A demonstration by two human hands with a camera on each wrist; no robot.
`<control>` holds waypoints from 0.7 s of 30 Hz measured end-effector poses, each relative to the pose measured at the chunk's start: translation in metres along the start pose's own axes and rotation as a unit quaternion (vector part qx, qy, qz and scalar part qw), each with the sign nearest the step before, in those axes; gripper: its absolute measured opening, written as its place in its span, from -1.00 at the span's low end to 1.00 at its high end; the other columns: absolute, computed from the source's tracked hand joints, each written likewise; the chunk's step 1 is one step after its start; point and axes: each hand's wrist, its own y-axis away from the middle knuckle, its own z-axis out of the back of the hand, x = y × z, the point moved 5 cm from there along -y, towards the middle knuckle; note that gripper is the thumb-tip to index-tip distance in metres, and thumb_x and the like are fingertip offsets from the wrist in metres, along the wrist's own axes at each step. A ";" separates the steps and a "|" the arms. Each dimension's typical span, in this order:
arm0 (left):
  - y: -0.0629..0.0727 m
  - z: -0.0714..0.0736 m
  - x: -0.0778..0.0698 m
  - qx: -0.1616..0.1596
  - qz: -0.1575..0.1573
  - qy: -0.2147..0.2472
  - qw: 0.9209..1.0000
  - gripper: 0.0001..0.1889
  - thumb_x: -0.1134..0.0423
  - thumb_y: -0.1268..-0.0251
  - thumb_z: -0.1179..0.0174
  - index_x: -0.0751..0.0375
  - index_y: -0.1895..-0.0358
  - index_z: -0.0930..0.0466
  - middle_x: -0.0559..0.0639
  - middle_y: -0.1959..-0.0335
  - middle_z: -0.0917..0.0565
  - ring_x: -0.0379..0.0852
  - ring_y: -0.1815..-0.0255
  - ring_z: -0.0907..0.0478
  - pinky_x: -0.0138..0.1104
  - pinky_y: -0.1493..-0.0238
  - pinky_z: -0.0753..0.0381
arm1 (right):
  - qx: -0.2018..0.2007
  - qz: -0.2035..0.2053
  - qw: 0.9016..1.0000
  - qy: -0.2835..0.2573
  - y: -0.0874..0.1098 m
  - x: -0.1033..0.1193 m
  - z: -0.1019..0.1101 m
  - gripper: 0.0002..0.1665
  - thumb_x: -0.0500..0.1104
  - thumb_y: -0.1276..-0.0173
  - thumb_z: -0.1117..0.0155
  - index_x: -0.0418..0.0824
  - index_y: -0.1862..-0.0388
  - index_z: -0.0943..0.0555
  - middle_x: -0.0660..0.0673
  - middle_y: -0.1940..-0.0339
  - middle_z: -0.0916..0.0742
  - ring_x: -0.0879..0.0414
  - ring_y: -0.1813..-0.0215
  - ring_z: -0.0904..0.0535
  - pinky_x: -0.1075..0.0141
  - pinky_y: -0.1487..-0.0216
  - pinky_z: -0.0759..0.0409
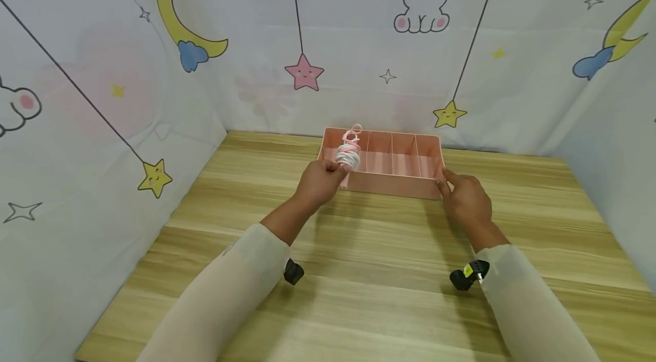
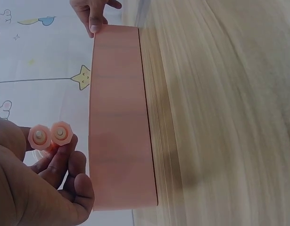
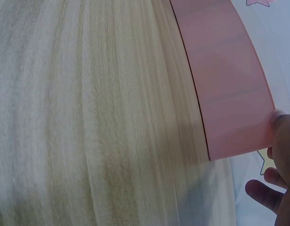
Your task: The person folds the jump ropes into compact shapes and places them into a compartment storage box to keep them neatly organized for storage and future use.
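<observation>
A pink organizer box [image 1: 392, 184] with thin dividers stands at the back of the table. My left hand [image 1: 319, 184] pinches a jump rope [image 1: 349, 152] by its handles, over the box's left part. White and pink cord is wound in a bundle, with a loop sticking up on top. In the left wrist view, the two pink handle ends [image 2: 61, 133] face the camera side by side, between thumb and fingers. My right hand [image 1: 467, 198] holds the box's right end; in the right wrist view its thumb [image 3: 278, 116] lies on the rim corner.
The wood-grain table [image 1: 379, 293] extends in front of the box and to both sides. Close behind the box hangs a white cloth backdrop [image 1: 359, 37] printed with stars, moons and rabbits. More of this cloth encloses the left and right sides.
</observation>
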 end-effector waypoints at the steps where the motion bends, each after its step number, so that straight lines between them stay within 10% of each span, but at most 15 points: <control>1: -0.001 -0.001 0.000 -0.001 0.000 -0.002 1.000 -0.62 0.04 -0.53 -0.20 0.36 0.12 -0.73 0.07 0.32 -0.68 -0.05 0.34 -0.53 -0.27 0.38 -0.50 | -0.001 0.001 1.000 0.000 0.000 0.000 0.000 -0.41 0.10 -0.64 -0.05 -0.16 -0.49 -0.46 -0.44 -0.27 -0.60 -0.36 -0.33 -0.45 -0.29 -0.11 -0.48; 21: -0.025 -0.006 -0.004 -0.055 -0.001 -0.030 0.998 -0.62 0.02 -0.52 -0.19 0.32 0.15 -0.75 0.06 0.24 -0.70 -0.02 0.29 -0.56 -0.24 0.33 -0.54 | -0.001 0.004 1.000 -0.002 0.000 -0.002 -0.001 -0.39 0.13 -0.64 -0.03 -0.15 -0.49 -0.45 -0.42 -0.29 -0.60 -0.34 -0.35 -0.44 -0.30 -0.13 -0.47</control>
